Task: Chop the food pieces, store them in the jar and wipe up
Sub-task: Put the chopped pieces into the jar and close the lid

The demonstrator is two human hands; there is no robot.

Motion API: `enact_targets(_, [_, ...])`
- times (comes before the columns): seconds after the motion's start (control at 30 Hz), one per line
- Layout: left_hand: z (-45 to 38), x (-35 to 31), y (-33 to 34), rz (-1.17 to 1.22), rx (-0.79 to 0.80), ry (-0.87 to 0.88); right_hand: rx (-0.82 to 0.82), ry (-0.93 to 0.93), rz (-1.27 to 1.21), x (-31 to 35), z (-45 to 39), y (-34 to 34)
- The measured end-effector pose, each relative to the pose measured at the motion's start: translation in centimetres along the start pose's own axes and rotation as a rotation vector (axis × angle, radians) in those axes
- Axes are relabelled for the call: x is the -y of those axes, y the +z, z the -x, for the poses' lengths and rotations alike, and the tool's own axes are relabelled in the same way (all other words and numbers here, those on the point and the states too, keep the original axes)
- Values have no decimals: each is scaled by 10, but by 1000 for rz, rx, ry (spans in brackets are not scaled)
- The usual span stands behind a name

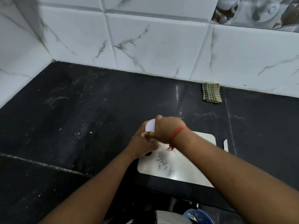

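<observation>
A small jar with a white lid [150,125] stands on the black counter just beyond the top left corner of a white cutting board [182,165]. My left hand [142,141] wraps around the jar's body from the near side. My right hand [166,128], with a red thread on its wrist, grips the white lid from above and the right. The jar's body is almost wholly hidden by both hands. Faint smears of food mark the board's middle. A white knife handle [225,145] lies just off the board's right edge.
A folded checked cloth [211,93] lies at the back right against the white marble-tiled wall [145,42]. The black counter [72,118] stretches left into a corner. A blue bowl [199,215] shows at the bottom edge below the counter's front.
</observation>
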State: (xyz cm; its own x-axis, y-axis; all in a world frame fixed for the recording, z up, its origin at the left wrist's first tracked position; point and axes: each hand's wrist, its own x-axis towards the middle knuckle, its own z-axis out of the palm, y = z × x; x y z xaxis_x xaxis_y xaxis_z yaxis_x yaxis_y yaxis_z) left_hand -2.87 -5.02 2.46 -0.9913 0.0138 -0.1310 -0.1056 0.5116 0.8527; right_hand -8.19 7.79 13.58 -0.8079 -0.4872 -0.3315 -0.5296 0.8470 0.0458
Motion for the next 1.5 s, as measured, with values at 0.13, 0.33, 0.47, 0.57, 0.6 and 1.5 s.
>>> enact_targets(0.13, [3,12,4,1,-5,-52,19,-419,121,-20,-9,-25])
enact_targets(0.33, [8,6,4,-19,-40,-7,-91,-518,133,-22,-9,-11])
enact_targets(0.47, [-2,7,7,-30,-46,21,-173,-271,91,-13,-1,6])
enact_targets(0.57, [-9,23,9,6,-69,-22,-208,-20,50,9,6,17])
enact_targets(0.6, [-10,27,10,7,-62,-30,-198,26,49,13,8,19])
enact_targets(1.5, [5,0,12,140,-111,-20,-256,-24,-364,-6,29,28])
